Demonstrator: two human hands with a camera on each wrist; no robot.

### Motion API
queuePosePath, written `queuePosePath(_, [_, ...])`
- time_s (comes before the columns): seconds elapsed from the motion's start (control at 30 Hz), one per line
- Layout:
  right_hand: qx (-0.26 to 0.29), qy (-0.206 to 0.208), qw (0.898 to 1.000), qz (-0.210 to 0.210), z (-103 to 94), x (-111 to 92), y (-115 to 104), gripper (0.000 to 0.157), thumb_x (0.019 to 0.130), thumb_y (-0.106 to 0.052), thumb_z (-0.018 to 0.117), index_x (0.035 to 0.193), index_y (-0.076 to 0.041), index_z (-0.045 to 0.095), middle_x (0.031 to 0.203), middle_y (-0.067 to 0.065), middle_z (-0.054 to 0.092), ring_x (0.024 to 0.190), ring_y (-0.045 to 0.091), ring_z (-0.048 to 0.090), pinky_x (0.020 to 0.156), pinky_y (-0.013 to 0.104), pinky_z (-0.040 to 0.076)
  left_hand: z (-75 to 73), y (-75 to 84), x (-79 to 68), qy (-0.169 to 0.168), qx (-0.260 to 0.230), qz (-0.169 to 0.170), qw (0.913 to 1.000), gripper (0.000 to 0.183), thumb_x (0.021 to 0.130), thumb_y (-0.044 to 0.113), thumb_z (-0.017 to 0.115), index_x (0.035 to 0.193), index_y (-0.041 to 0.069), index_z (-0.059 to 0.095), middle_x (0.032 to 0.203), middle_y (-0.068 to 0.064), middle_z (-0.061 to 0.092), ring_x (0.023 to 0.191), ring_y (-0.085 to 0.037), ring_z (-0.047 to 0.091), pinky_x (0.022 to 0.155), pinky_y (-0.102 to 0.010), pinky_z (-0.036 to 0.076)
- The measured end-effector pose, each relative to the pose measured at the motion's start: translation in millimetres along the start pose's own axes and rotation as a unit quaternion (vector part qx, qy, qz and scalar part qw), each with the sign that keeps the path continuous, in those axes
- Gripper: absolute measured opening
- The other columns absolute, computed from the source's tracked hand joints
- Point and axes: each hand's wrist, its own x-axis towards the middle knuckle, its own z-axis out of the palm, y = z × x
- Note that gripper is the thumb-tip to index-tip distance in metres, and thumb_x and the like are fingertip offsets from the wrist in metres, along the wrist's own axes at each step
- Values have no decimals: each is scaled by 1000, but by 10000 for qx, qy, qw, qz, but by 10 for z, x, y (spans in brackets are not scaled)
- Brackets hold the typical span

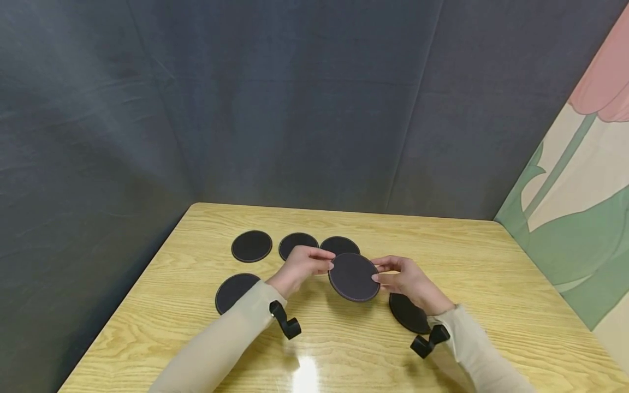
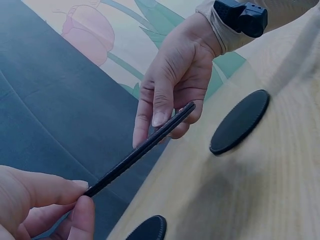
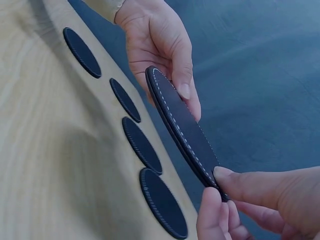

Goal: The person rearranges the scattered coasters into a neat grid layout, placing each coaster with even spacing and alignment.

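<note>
A round black coaster (image 1: 354, 277) with pale stitching round its rim is held above the table, tilted. My left hand (image 1: 303, 267) pinches its left edge between thumb and fingers. On the opposite edge, my right hand (image 1: 405, 278) pinches it the same way. Seen edge-on in the left wrist view, the held coaster (image 2: 142, 150) looks layered; I cannot tell whether it is one coaster or two stacked. Beneath my right hand lies another black coaster (image 1: 408, 315), partly covered. One more coaster (image 1: 236, 292) is partly hidden by my left sleeve.
Along the back of the wooden table (image 1: 442, 245) lie a coaster (image 1: 251, 246) at left, a second coaster (image 1: 297, 240) and a third coaster (image 1: 340, 244), the last partly behind the held one. A dark curtain (image 1: 295, 109) hangs behind; a flowered cloth (image 1: 580, 234) hangs at right.
</note>
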Motion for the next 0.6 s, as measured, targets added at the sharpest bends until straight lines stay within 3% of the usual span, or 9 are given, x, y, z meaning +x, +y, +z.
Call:
queuePosePath(0.3, [-95, 104, 9997, -207, -226, 106, -250, 48, 90, -6, 67, 132, 11, 50, 102, 0, 60, 80, 2, 63, 73, 22, 57, 37, 223, 132, -4, -152, 65, 9999, 27, 89, 2, 66, 116, 0, 68, 116, -16, 66, 95, -15, 67, 88, -29, 56])
queuePosePath(0.6, [244, 84, 9994, -216, -493, 312, -439, 37, 92, -3, 64, 126, 7, 56, 91, -10, 64, 78, 0, 64, 70, 18, 56, 148, 446, 354, 227, -322, 291, 9988, 27, 89, -1, 65, 116, -2, 68, 116, -18, 67, 100, -22, 68, 87, -29, 57])
